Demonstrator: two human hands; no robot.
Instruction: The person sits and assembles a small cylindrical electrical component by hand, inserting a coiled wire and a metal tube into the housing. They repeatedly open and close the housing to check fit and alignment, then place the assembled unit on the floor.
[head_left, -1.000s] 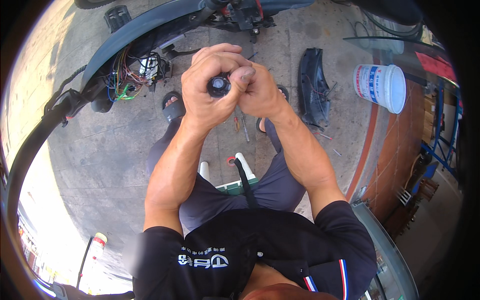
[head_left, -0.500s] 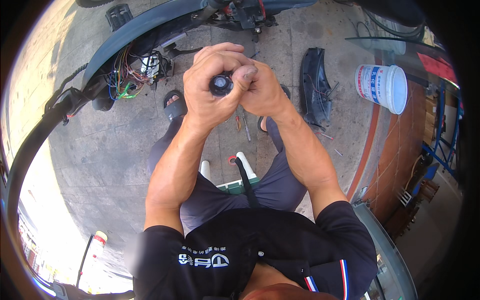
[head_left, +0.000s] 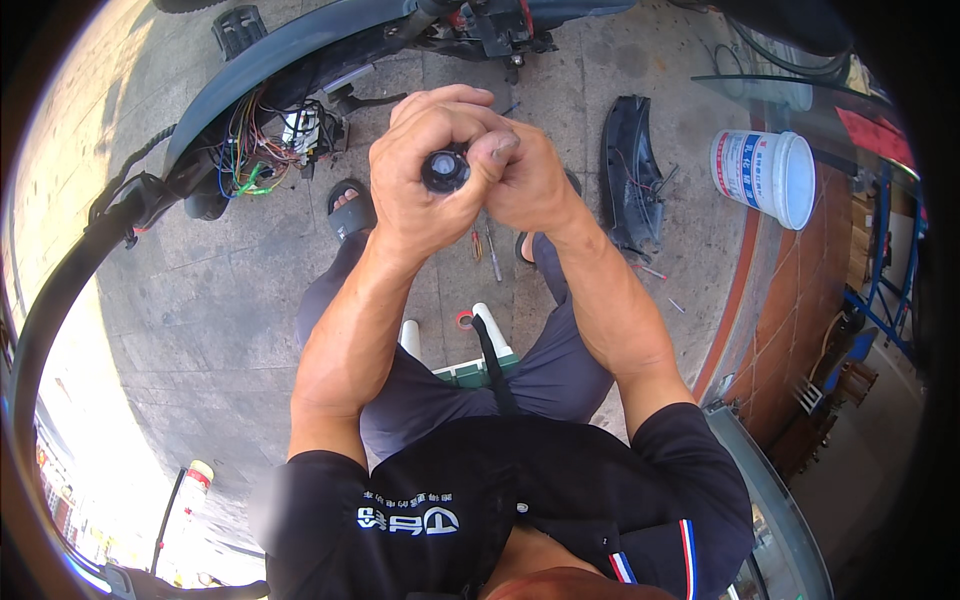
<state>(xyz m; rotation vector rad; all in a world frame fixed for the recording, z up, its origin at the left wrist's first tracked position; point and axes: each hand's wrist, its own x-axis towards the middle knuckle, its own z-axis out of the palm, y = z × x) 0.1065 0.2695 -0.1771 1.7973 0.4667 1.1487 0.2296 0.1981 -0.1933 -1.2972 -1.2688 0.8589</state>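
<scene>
Evidently, a black, round-ended, seemingly cylindrical object with a pale grey centre [head_left: 446, 170] is enclosed by the tightly curled left hand [head_left: 407, 170], above the grey paved floor [head_left: 230, 330]. Its round end is turned up toward the camera, and its long axis appears to be directed away from the view, down through the fist. Compared with the earlier frames, the same grasp is kept, only shifted slightly rightward. The object's length is concealed; whether it is also gripped by the right hand [head_left: 532, 180], pressed against the left, cannot be told.
</scene>
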